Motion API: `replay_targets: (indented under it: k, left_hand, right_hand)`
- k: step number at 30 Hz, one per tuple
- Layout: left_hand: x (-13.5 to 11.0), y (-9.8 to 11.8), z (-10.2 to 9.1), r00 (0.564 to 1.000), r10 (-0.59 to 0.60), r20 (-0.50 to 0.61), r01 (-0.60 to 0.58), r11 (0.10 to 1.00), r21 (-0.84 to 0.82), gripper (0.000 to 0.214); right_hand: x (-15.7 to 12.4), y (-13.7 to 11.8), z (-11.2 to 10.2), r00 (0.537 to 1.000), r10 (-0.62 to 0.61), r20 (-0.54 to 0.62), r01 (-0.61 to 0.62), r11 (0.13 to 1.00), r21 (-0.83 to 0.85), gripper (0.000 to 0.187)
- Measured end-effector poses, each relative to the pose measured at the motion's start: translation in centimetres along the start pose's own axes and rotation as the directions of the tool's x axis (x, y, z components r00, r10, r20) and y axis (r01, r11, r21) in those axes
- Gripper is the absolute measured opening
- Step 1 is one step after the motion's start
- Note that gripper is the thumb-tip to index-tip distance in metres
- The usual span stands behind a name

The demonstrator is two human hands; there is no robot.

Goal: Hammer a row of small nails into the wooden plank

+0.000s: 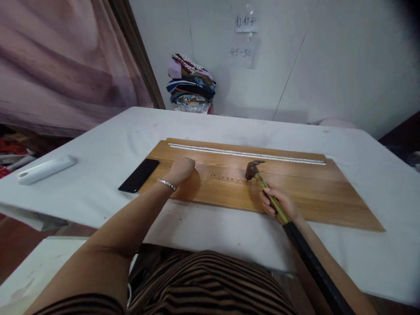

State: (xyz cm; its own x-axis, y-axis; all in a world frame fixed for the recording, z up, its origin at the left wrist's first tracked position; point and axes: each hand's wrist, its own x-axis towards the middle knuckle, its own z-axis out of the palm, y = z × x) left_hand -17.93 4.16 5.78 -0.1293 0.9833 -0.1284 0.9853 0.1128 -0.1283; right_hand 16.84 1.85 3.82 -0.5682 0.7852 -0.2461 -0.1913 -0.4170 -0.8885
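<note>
A claw hammer (275, 203) is in my right hand (285, 201), whose fingers wrap round its yellow-and-black handle. Its rusty head is low over the wooden board (315, 192), at the right end of a short row of small nails (227, 178). Whether the head touches a nail I cannot tell. My left hand (182, 169), with a silver bracelet at the wrist, is closed over the board to the left of the row. A tiny bright spot shows by its fingertips, too small to name.
Two white measuring strips (243, 153) run along the board's far side. A black phone (139, 175) lies across its left edge. On the white-covered table (108, 144) is a white oblong object (47, 169). Folded clothes (191, 83) are stacked against the wall behind.
</note>
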Motion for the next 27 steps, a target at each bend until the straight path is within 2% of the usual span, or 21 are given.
replay_targets:
  k: [5, 11, 21, 27]
  left_hand:
    - [0.4, 0.1, -0.7, 0.999, 0.007, 0.052, -0.008, 1.000, 0.022, 0.034]
    - [0.1, 0.1, -0.1, 0.999, 0.003, 0.034, -0.004, 1.000, 0.023, 0.038]
    - [-0.3, -0.1, 1.3, 0.997, -0.062, -0.037, 0.061, 0.998, -0.011, 0.039]
    - [-1.2, -0.2, 2.4, 0.983, -0.115, -0.143, 0.103, 0.991, -0.088, 0.036]
  right_hand:
    - [0.2, 0.2, 0.0, 1.000, 0.024, -0.009, -0.024, 1.000, -0.009, 0.030]
    - [0.0, 0.0, -0.1, 1.000, -0.016, 0.024, 0.016, 1.000, 0.012, 0.026]
    - [0.2, 0.0, 0.1, 1.000, 0.005, 0.025, -0.005, 1.000, 0.005, 0.026]
    - [0.1, -0.1, 0.2, 1.000, 0.011, 0.006, -0.011, 1.000, 0.029, 0.030]
